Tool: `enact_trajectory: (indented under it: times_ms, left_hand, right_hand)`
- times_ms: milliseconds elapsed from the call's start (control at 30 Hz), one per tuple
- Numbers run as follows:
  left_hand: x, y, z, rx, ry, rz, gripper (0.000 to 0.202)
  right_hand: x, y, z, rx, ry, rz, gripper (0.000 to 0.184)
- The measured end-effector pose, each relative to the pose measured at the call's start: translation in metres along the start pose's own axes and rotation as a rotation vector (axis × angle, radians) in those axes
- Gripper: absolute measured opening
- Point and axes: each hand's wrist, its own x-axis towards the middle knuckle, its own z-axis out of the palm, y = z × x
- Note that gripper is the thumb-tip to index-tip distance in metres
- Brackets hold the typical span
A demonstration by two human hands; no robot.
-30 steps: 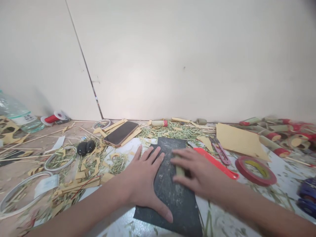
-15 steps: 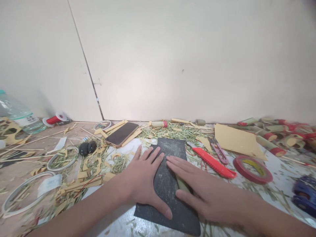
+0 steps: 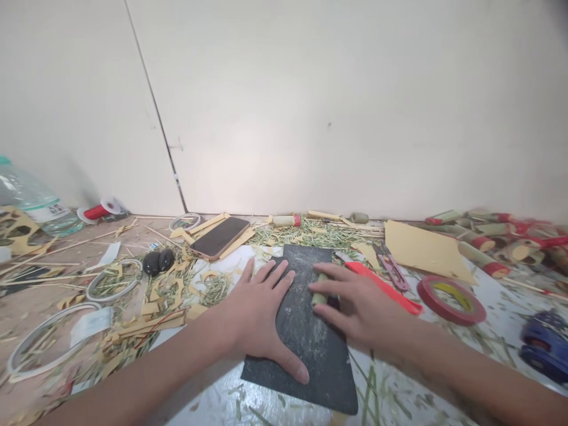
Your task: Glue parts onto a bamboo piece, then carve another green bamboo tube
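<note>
A dark sheet of sandpaper (image 3: 310,355), dusted with pale powder, lies on the white work surface in front of me. My left hand (image 3: 264,316) rests flat on its left side with the fingers spread. On the right part of the sheet, my right hand (image 3: 355,302) has its thumb and fingers curled round a short green bamboo tube (image 3: 320,290). Most of the tube is hidden by the fingers. Just beyond the right hand lies a red utility knife (image 3: 386,288), partly covered by that hand.
Right of the knife are pink-handled scissors (image 3: 393,269), a roll of red tape (image 3: 452,300), a yellow card (image 3: 428,251) and red-ended bamboo pieces (image 3: 483,266). A phone (image 3: 219,238), bamboo shavings (image 3: 213,293), white rings (image 3: 53,340) and a bottle (image 3: 39,198) lie leftward. A wall (image 3: 284,118) stands behind.
The right hand has gone from lying with straight fingers over the bamboo tube to curled fingers gripping it, with more of the tube showing. The left hand stays put.
</note>
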Motion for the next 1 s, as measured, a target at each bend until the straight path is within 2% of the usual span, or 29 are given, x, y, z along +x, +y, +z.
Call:
enact_trajectory:
  times_ms: [67, 133, 233, 267, 367, 500, 533, 633, 667, 767, 800, 933, 1000]
  left_hand:
    - [0.0, 0.0, 0.001, 0.002, -0.004, -0.003, 0.123]
    - [0.0, 0.0, 0.001, 0.003, -0.01, -0.001, 0.123]
    - [0.0, 0.001, 0.0, 0.007, -0.012, -0.002, 0.124]
    - [0.0, 0.002, 0.0, 0.009, -0.012, -0.003, 0.124]
    - [0.001, 0.002, 0.001, 0.016, -0.011, 0.001, 0.123]
    - [0.0, 0.004, 0.003, 0.036, 0.006, -0.006, 0.122]
    - [0.0, 0.004, 0.003, 0.038, 0.007, -0.012, 0.122]
    - [0.0, 0.005, 0.002, 0.034, 0.002, -0.019, 0.122]
    - [0.0, 0.005, 0.002, 0.034, 0.003, -0.016, 0.122]
    - [0.0, 0.005, 0.001, 0.031, 0.003, -0.013, 0.122]
    - [0.0, 0.006, 0.001, 0.029, 0.001, -0.015, 0.122]
    - [0.0, 0.006, 0.001, 0.022, -0.002, -0.019, 0.122]
    - [0.0, 0.006, 0.001, 0.028, 0.004, -0.02, 0.121]
  right_hand:
    - [-0.005, -0.007, 0.004, 0.018, -0.089, -0.099, 0.04]
    - [-0.008, -0.01, 0.006, 0.004, -0.123, -0.126, 0.044]
    - [-0.006, -0.009, 0.008, -0.062, 0.018, 0.003, 0.044]
    - [-0.004, -0.008, 0.008, -0.054, 0.033, -0.017, 0.042]
    - [-0.002, -0.007, 0.009, -0.002, -0.05, -0.168, 0.037]
    - [0.0, -0.005, 0.008, -0.052, 0.067, -0.005, 0.035]
    - [0.0, -0.005, 0.008, -0.057, 0.072, -0.026, 0.034]
    - [0.001, -0.005, 0.009, -0.009, -0.073, -0.215, 0.037]
    - [0.001, -0.004, 0.009, -0.012, -0.072, -0.187, 0.04]
    - [0.002, -0.001, 0.011, -0.091, 0.05, 0.008, 0.045]
    - [0.001, -0.001, 0.011, -0.102, 0.072, 0.012, 0.044]
    - [-0.001, -0.003, 0.012, -0.069, 0.024, -0.164, 0.039]
    - [0.001, -0.002, 0.01, -0.076, 0.093, -0.077, 0.039]
